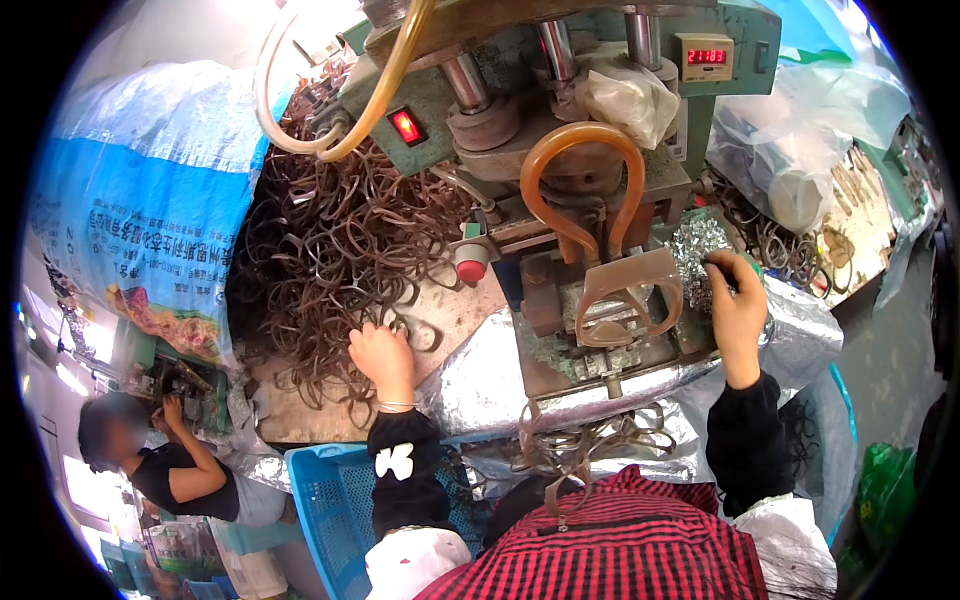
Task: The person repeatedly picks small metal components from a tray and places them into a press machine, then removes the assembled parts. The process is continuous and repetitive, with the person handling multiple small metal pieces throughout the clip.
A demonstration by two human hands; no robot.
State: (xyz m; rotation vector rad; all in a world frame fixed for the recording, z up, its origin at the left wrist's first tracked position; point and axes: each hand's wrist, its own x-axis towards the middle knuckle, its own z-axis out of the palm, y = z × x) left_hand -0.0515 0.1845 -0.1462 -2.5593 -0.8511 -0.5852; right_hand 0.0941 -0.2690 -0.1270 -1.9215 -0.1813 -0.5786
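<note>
One brown strap loop (395, 325) is pinched by the left hand (382, 352) at the heap's (340, 250) edge; it is best lifted singly. The right hand (735, 300), fingers curled, is pressed against crumpled foil (695, 250) beside the press die (625, 300).

Brown rings (340, 240), blue basket (325, 500), red-and-black striped shirt (620, 545), green press (560, 120).

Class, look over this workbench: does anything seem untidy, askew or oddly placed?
Yes. Brown strap loops sprawl in a tangled heap across the bench beside the press machine, where the left hand reaches in. More loops dangle over the foil-covered front edge. The right hand touches crumpled foil.
</note>
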